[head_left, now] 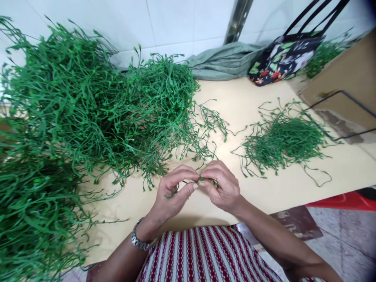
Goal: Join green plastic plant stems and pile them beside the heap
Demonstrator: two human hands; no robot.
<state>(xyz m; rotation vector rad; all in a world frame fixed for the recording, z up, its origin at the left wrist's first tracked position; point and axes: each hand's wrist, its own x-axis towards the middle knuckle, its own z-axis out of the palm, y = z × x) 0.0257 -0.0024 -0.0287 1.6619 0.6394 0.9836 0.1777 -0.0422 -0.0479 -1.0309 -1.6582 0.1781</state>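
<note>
Both hands meet over the front edge of the pale table (229, 196). My left hand (176, 190), with a metal watch at its wrist, pinches a thin green stem (172, 193) between thumb and fingers. My right hand (221, 184) is closed on the stem's other part, its fingertips next to the left ones. Behind and to the left lies a large heap of green stems with small buds (85, 98). A smaller pile of such stems (288, 137) lies to the right of my hands.
Against the tiled wall lie a grey-green cloth (229, 60) and a floral bag (288, 58). At the right stand a cardboard box (346, 78) and a dark wire frame (357, 102). Loose stems (213, 119) lie between the piles.
</note>
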